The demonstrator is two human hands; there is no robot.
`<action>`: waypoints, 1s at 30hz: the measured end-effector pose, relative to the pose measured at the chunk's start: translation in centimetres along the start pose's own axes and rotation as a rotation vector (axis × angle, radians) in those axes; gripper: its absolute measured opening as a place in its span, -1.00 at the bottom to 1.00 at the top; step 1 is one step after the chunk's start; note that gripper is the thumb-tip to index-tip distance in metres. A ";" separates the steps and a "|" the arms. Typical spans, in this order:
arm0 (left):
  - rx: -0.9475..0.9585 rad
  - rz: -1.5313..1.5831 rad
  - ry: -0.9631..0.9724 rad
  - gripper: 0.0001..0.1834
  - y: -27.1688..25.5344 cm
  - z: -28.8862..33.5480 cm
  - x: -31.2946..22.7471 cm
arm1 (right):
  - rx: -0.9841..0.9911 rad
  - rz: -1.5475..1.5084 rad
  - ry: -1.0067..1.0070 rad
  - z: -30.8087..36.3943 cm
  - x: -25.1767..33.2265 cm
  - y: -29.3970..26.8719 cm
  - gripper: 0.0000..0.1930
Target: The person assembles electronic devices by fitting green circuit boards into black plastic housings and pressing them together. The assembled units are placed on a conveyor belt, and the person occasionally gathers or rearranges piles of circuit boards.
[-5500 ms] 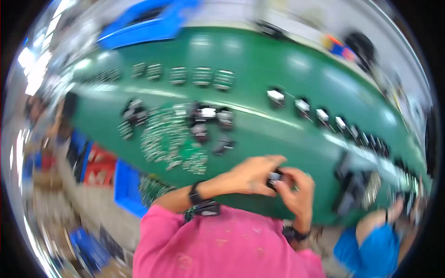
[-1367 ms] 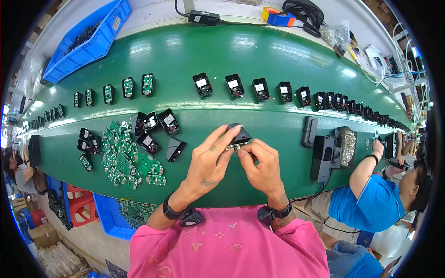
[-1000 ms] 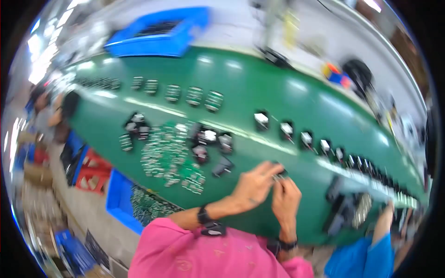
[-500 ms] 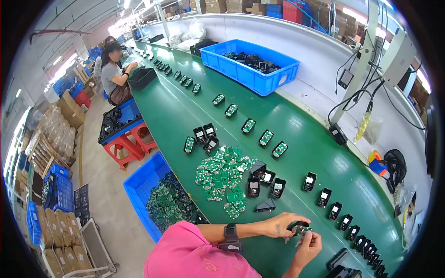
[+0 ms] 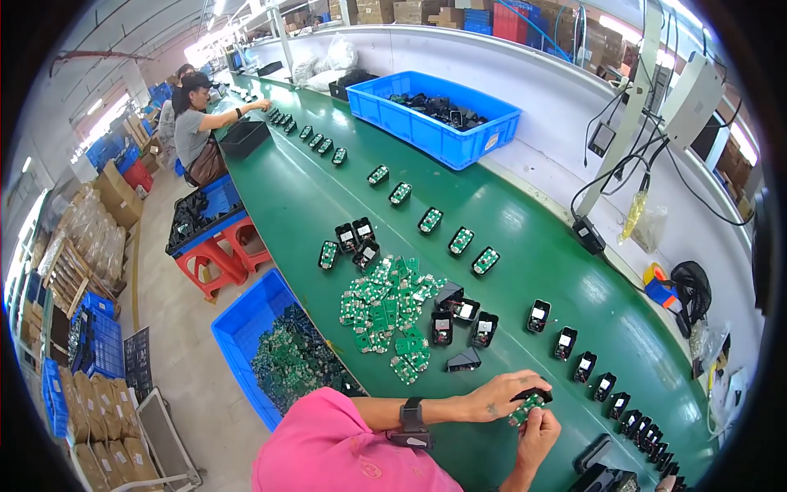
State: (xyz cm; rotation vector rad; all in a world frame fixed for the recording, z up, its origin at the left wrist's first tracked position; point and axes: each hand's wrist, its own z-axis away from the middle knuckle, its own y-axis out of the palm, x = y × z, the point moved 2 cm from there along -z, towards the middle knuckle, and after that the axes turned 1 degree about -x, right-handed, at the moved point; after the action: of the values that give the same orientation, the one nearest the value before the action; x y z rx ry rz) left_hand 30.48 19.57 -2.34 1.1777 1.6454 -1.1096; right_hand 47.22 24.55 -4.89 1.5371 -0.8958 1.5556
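My left hand is closed around a small black plastic housing, which its fingers partly cover. A green circuit board with white parts sits against the housing's open side, tilted. The thumb and fingers of my right hand pinch the board's lower edge. I cannot tell whether the board is seated inside. Left of my hands lie a heap of green circuit boards and several black housings, one of them a tipped wedge-shaped housing.
Housings with boards run up the green bench; board-less housings line the right. A blue bin holds black parts; another blue bin holds boards. A co-worker sits far left. Dark objects lie beside my right forearm.
The circuit board has turned so its green face shows at the housing, with my right fingers on its lower edge. The co-worker's arm now reaches out to the row. The view shifted slightly.
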 end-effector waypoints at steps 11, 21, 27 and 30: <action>-0.159 0.102 -0.155 -0.43 -1.0 -0.3 -1.6 | -0.139 0.461 -0.298 -0.4 5.6 3.0 -0.80; 0.041 0.430 -0.384 -0.58 -0.7 -0.4 -1.6 | -0.229 0.641 -0.445 0.7 5.2 2.4 -0.73; -0.057 0.392 -0.393 -0.65 0.0 0.0 -1.3 | -0.204 0.804 -0.422 0.9 4.7 2.8 -0.72; -0.056 0.358 -0.402 -0.65 0.1 -0.2 -1.8 | -0.200 0.697 -0.306 0.8 4.7 3.1 -0.80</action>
State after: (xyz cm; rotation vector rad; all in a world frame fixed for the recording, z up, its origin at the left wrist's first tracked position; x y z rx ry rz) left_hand 31.02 19.35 -0.62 1.0767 1.1020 -0.9855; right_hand 44.94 22.58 -0.12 1.4091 -1.8504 1.6297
